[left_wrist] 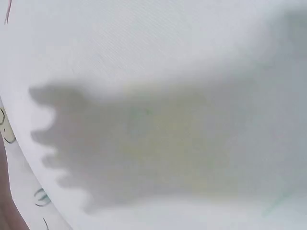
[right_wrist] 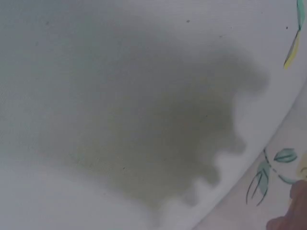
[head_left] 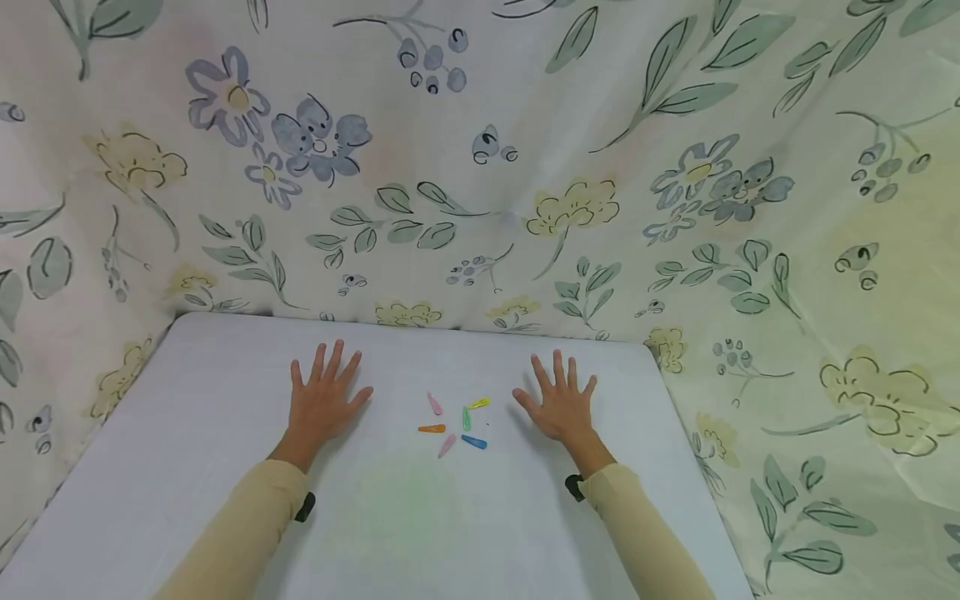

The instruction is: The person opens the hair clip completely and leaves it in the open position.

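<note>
My left hand [head_left: 321, 400] is held over the white table with its fingers spread, to the left of several small snap hair clips. My right hand [head_left: 561, 403] is spread the same way on their right, thumb toward them. Neither hand holds anything. Between the hands lie an upper pink clip [head_left: 435, 404], an orange clip [head_left: 432, 428], a green clip [head_left: 467, 418], a yellow clip [head_left: 478, 402], a blue clip [head_left: 474, 442] and a lower pink clip [head_left: 447, 445]. In the right wrist view, the green and yellow clips show at the upper right edge.
The white table [head_left: 225, 400] has rounded far corners. Behind it and at both sides hangs a floral cloth [head_left: 480, 250], close to the table's edges. Soft shadows of the hands fall on the tabletop in both wrist views. A dark band [head_left: 305, 507] shows at the left sleeve.
</note>
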`<state>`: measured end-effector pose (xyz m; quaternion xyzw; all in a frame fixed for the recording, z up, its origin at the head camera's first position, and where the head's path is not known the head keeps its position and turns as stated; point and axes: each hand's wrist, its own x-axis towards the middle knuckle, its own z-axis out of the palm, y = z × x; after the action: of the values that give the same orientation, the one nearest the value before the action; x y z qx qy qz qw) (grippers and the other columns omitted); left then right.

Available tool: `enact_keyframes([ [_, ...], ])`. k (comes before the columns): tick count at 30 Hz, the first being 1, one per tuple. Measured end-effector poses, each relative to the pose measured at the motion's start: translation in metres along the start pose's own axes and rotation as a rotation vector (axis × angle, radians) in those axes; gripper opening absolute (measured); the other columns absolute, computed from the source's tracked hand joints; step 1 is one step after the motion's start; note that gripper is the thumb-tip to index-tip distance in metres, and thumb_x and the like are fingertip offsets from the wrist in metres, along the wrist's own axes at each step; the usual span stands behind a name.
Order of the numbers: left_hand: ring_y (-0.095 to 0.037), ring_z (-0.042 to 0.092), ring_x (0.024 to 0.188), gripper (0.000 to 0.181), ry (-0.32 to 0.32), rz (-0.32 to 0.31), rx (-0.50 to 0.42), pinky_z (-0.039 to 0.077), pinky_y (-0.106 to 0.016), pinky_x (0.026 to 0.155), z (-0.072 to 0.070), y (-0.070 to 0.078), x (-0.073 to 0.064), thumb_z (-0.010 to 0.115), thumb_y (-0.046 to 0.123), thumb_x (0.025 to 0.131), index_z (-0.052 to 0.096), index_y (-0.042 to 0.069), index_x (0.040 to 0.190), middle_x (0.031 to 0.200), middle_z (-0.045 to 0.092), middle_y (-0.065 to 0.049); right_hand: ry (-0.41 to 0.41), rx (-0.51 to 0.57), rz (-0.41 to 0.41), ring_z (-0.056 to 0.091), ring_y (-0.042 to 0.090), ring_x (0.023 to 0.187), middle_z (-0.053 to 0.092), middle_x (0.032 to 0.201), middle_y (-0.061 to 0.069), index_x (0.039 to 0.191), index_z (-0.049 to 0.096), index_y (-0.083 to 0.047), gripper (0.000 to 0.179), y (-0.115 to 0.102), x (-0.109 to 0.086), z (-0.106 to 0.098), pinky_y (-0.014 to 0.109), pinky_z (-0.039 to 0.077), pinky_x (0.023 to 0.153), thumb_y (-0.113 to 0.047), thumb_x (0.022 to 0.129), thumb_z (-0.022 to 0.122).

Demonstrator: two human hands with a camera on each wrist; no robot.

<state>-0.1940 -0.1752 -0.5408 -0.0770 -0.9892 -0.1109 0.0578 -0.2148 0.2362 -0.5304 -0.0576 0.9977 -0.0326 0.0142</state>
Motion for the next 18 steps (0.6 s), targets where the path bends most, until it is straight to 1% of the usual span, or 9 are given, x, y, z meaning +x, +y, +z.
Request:
enact_keyframes([
  [3,-0.042,0.007,0.149,0.070,0.002,0.019,-0.013,0.000,-0.072,0.111,0.001,0.010,0.004,0.053,0.048,0.097,0.035,0.012,0.154,0.164,0.015,-0.018,0.013,0.050,-0.009,0.004,0.043,0.150,0.004,0.166,0.014,0.160,0.017,-0.028,0.085,-0.009,0.001,0.000,0.076,0.001,0.108,-0.076,0.092,0.034],
  [5,-0.042,0.006,0.150,0.070,-0.008,0.025,-0.030,0.001,-0.072,0.111,0.003,0.017,0.007,0.053,0.049,0.097,0.034,0.013,0.155,0.164,0.014,-0.017,0.017,0.075,-0.015,0.006,0.042,0.151,0.005,0.166,0.014,0.160,0.018,-0.028,0.085,-0.015,0.002,0.001,0.075,0.003,0.109,-0.076,0.092,0.035],
  [8,-0.041,0.005,0.150,0.072,-0.022,0.026,-0.054,0.003,-0.071,0.111,0.006,0.026,0.011,0.051,0.051,0.098,0.030,0.015,0.157,0.165,0.011,-0.016,0.014,0.142,-0.035,0.008,0.042,0.150,0.007,0.166,0.015,0.160,0.020,-0.027,0.086,-0.025,0.002,0.002,0.073,0.006,0.110,-0.075,0.092,0.039],
  [10,-0.040,0.005,0.150,0.073,-0.029,0.023,-0.092,0.004,-0.071,0.111,0.008,0.031,0.013,0.050,0.052,0.098,0.029,0.015,0.157,0.166,0.010,-0.015,0.004,0.202,-0.048,0.009,0.042,0.150,0.009,0.166,0.016,0.160,0.022,-0.026,0.086,-0.031,0.004,0.004,0.071,0.009,0.111,-0.073,0.091,0.043],
  [12,-0.041,0.007,0.150,0.073,-0.030,0.022,-0.135,0.007,-0.071,0.111,0.011,0.036,0.015,0.049,0.053,0.098,0.029,0.015,0.157,0.165,0.011,-0.016,-0.008,0.313,-0.058,0.010,0.042,0.150,0.011,0.165,0.017,0.159,0.027,-0.024,0.084,-0.038,0.005,0.004,0.070,0.011,0.112,-0.069,0.091,0.050],
  [14,-0.042,0.009,0.150,0.073,-0.041,0.020,-0.203,0.011,-0.071,0.111,0.014,0.040,0.016,0.048,0.054,0.099,0.030,0.013,0.157,0.165,0.013,-0.017,-0.025,0.420,-0.054,0.010,0.041,0.150,0.014,0.164,0.017,0.157,0.033,-0.024,0.080,-0.045,0.007,0.005,0.067,0.014,0.113,-0.065,0.091,0.055],
  [18,-0.045,0.011,0.148,0.073,-0.110,-0.001,-0.374,0.016,-0.070,0.111,0.020,0.048,0.018,0.044,0.055,0.101,0.033,0.007,0.155,0.163,0.016,-0.022,-0.071,0.639,-0.031,0.012,0.039,0.150,0.024,0.162,0.017,0.148,0.049,-0.019,0.068,-0.058,0.009,0.008,0.064,0.018,0.114,-0.056,0.092,0.061],
])
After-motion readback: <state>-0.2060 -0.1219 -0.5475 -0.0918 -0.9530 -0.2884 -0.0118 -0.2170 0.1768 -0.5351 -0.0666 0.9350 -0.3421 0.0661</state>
